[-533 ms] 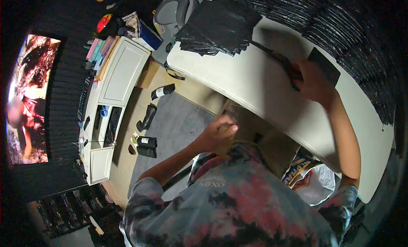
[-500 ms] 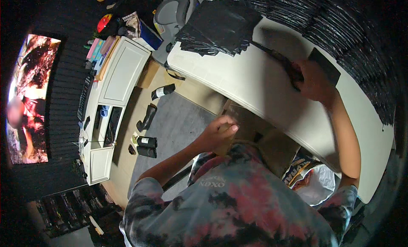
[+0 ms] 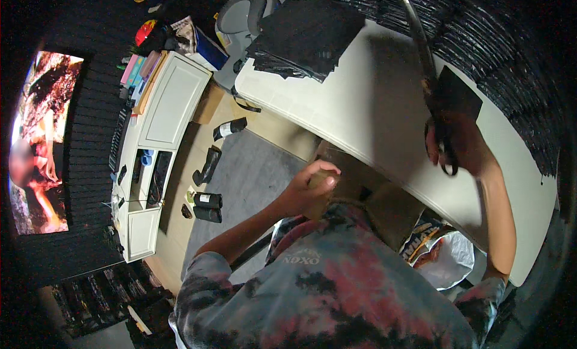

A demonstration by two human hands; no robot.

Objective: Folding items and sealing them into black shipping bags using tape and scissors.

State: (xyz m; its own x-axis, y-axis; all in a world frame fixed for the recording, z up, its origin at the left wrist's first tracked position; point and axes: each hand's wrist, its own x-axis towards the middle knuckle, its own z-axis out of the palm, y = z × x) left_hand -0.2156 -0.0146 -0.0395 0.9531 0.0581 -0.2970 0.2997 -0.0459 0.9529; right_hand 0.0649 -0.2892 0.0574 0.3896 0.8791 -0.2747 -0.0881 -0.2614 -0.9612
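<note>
My right hand (image 3: pixel 467 143) is closed around the dark handles of a pair of scissors (image 3: pixel 428 66), raised over the white table (image 3: pixel 342 103). The blades point to the far side. Beside this hand a flat black rectangular piece (image 3: pixel 461 92) lies on the table, partly covered by the scissors and fingers. My left hand (image 3: pixel 300 193) is in front of my body, off the table's near edge, closed around a tan piece (image 3: pixel 318 202) that I cannot identify; the fingers hide much of it.
Flat black plastic packets (image 3: pixel 303 39) are piled at the table's far left end. Rows of similar black packets (image 3: pixel 445 33) line its far side. A shiny open bag (image 3: pixel 454 262) stands below the near edge. Black rolls (image 3: pixel 207 208) lie on the floor by a white cabinet (image 3: pixel 174 103).
The scissors have swung up, from pointing left low over the table to pointing away from me. My right hand has moved slightly right and nearer. My left hand has barely moved.
</note>
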